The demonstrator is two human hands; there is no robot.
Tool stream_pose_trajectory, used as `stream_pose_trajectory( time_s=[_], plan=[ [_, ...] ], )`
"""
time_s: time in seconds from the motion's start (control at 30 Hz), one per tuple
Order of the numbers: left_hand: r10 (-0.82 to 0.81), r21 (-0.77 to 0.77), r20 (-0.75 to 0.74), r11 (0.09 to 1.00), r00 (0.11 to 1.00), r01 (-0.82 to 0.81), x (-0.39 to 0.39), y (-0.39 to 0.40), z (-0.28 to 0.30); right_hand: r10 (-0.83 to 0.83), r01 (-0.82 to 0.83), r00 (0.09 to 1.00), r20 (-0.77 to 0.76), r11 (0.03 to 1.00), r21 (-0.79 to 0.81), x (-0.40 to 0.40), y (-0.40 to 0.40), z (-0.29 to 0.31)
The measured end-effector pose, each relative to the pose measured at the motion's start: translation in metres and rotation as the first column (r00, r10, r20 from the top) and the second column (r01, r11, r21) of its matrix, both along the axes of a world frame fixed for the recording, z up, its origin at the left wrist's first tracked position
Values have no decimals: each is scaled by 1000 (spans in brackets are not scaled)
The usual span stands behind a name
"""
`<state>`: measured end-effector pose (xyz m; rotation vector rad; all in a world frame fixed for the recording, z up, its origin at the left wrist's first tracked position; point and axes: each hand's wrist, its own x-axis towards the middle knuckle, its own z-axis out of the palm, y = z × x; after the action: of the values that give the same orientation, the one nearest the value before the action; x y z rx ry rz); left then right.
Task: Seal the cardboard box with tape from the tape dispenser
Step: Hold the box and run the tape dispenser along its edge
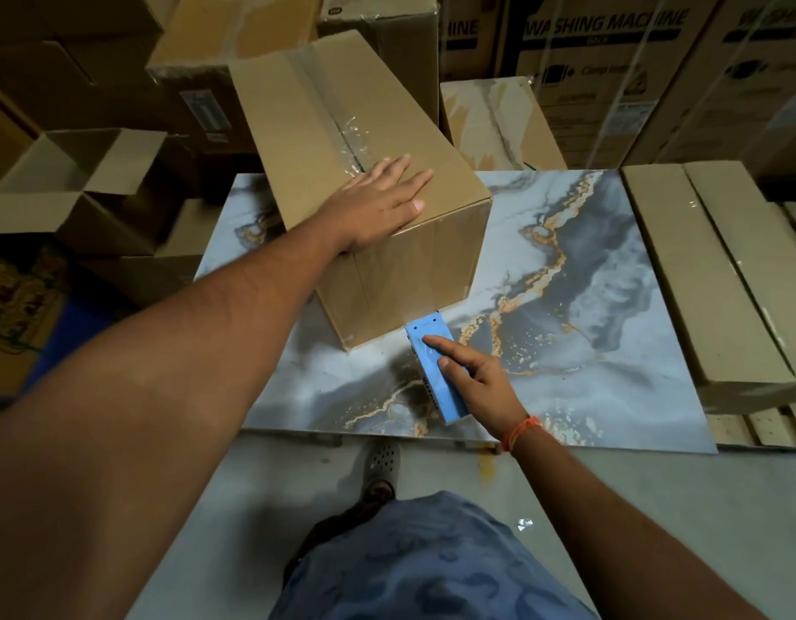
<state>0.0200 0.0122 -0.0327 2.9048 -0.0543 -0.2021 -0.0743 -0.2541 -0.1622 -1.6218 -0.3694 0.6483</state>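
Note:
A tall brown cardboard box [324, 127] stands on the marble-patterned table [588, 306], its top flaps closed with clear tape running along the middle seam and down the near side. My left hand [378, 203] lies flat, fingers spread, on the box's top near its front edge. A blue tape dispenser [436, 373] sits low against the box's near bottom corner, a strip of clear tape stretching from it up the box side. My right hand [472, 378] grips the dispenser, index finger laid along its top.
A long flat carton [709, 270] lies on the table's right edge. An open empty box [74, 185] stands at left. Stacked cartons, some marked washing machine [611, 60], fill the back. My foot [380, 467] is on the grey floor below the table edge.

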Motion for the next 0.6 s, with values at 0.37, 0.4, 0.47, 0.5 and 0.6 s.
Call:
stream_pose_trajectory(
  time_s=[0.37,0.4,0.47,0.5,0.6],
  plan=[
    [-3,2,2,1000,1000,3,-3,-2,2,-3,2,1000,18,1000,19,-11,-14,-5],
    [-1,2,2,1000,1000,1,-3,-2,3,-1,1,1000,18,1000,20,-11,-15,-5],
    [1,4,0,1000,1000,-1,-3,-2,3,3,-4,1000,21,1000,21,-13,-16,-5],
    [0,4,0,1000,1000,0,-4,-3,3,6,-7,1000,22,1000,21,-13,-17,-5],
    [2,2,-3,1000,1000,-2,-5,-3,4,10,-10,1000,6,1000,13,-13,-18,-5]
  ],
)
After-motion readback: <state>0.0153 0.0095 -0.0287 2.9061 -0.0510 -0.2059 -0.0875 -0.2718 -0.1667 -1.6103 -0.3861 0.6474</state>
